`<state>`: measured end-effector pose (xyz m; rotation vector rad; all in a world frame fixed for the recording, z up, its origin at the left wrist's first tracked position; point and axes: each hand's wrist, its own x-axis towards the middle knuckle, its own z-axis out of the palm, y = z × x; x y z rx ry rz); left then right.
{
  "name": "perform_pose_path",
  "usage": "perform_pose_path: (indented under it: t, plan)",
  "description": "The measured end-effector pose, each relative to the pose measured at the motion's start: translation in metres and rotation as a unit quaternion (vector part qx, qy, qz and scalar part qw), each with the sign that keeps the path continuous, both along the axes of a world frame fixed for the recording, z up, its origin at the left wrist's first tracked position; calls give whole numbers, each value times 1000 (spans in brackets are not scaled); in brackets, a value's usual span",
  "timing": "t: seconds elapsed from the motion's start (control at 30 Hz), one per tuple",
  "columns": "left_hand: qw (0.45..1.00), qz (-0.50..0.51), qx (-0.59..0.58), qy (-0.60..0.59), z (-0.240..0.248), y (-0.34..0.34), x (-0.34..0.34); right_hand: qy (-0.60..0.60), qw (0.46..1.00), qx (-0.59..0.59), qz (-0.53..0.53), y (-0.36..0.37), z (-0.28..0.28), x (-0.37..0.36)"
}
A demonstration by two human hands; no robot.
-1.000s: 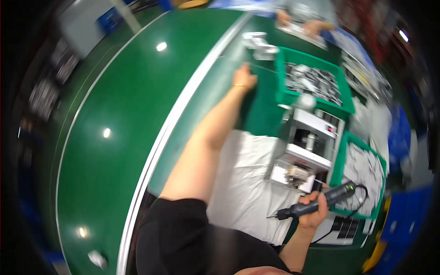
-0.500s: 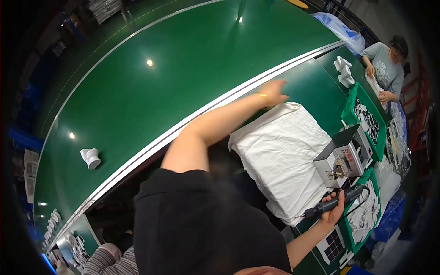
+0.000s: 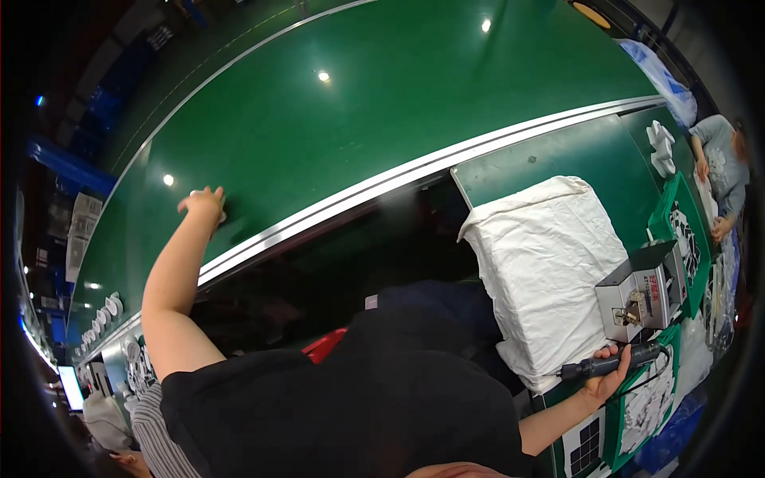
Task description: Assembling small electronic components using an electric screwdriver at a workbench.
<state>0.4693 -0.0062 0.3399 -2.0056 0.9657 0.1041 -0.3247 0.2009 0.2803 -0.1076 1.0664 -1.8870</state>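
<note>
At four o'clock my right hand (image 3: 612,382) wraps its fingers around the dark driver (image 3: 592,368), whose tip points to nine o'clock at the near corner of the white cloth (image 3: 550,279); from that hand, the grey machine (image 3: 635,301) stands between twelve and one, and a green tray (image 3: 613,434) of white parts lies toward four. Between nine and ten my left hand (image 3: 204,205) is at the green surface (image 3: 358,119), a pale piece (image 3: 223,217) barely showing at its edge, and I cannot tell whether those fingers are spread or pinching it.
</note>
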Motion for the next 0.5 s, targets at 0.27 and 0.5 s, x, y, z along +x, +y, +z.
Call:
perform_pose_path:
  t: [0.27, 0.5]
  plan:
    - [950, -240, -121, 157, -13, -50, -8, 45, 998, -51, 14, 18, -3, -3]
    - [599, -272, 46, 752, 95, -73, -330, 246, 967, 55, -26, 4, 52, 71]
